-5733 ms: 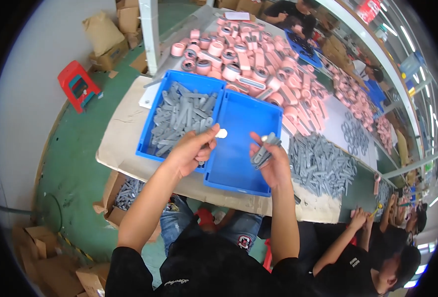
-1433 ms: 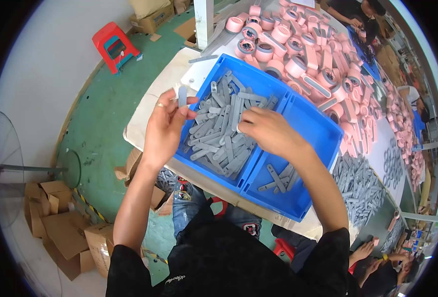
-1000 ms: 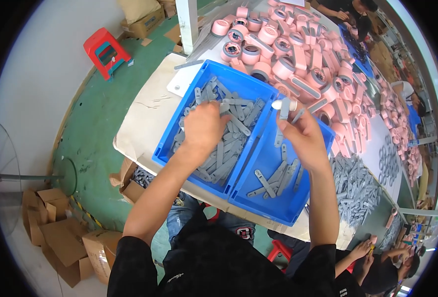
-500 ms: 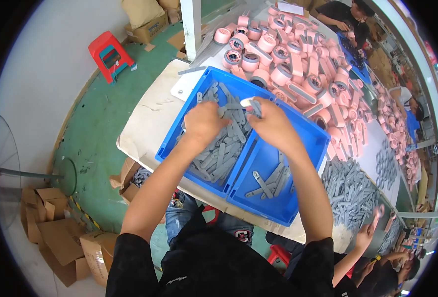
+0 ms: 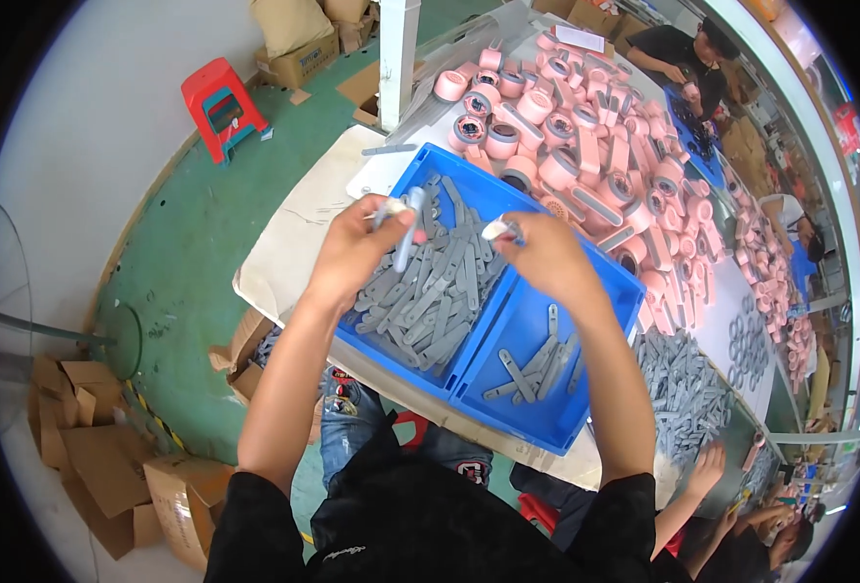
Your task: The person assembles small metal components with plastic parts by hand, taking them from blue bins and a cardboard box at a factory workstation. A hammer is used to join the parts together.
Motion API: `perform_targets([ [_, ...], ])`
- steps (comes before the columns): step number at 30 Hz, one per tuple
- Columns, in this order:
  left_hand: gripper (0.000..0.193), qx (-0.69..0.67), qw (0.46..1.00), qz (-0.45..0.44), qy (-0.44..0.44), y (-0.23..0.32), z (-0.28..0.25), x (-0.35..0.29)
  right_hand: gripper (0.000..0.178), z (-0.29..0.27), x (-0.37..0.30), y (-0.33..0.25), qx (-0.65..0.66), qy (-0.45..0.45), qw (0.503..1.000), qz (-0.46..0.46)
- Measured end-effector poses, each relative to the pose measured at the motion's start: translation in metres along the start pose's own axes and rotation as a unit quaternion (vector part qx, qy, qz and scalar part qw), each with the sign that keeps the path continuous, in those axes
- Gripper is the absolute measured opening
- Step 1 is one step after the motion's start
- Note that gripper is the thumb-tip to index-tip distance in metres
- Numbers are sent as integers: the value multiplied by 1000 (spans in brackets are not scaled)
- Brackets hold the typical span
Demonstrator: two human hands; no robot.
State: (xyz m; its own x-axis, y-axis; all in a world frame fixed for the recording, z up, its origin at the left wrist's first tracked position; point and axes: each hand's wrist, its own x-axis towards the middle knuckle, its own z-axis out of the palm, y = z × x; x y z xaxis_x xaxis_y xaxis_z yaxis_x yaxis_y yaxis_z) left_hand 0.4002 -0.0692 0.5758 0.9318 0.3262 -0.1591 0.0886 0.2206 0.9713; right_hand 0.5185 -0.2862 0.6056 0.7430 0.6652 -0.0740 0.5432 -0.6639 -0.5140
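My left hand (image 5: 350,255) is raised over the left blue bin (image 5: 341,335), pinching a long grey plastic strip (image 5: 410,229) that stands nearly upright. Something whitish covers a fingertip of that hand. Over the divide between the two bins, my right hand (image 5: 556,260) is closed, a white cover (image 5: 495,230) on one fingertip. A bit of grey shows by its fingers, too small to make out. A heap of grey strips (image 5: 435,296) fills much of the left bin. In the right blue bin (image 5: 547,429) lie several more strips (image 5: 543,367).
Pink rounded housings (image 5: 585,146) are piled beyond the bins. Loose grey strips (image 5: 678,389) spread at the right, near a co-worker's hand (image 5: 707,471). A white post (image 5: 396,63) stands at the table's far edge. A red stool (image 5: 221,107) and cardboard boxes (image 5: 109,471) stand on the floor.
My left hand has come up out of the grey heap, moving left, and a strip now shows in its fingers. My right hand has shifted slightly to the right and down.
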Motion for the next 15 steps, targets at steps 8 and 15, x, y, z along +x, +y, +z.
perform_targets([
  [8, 20, -252, 966, -41, -33, -23, -22, -40, 48, 55, -4, -32, -180, -41, 977, 103],
  [15, 35, -204, 977, -58, -29, -26, -47, -51, 41, 46, 5, -4, -105, -20, 989, 98],
])
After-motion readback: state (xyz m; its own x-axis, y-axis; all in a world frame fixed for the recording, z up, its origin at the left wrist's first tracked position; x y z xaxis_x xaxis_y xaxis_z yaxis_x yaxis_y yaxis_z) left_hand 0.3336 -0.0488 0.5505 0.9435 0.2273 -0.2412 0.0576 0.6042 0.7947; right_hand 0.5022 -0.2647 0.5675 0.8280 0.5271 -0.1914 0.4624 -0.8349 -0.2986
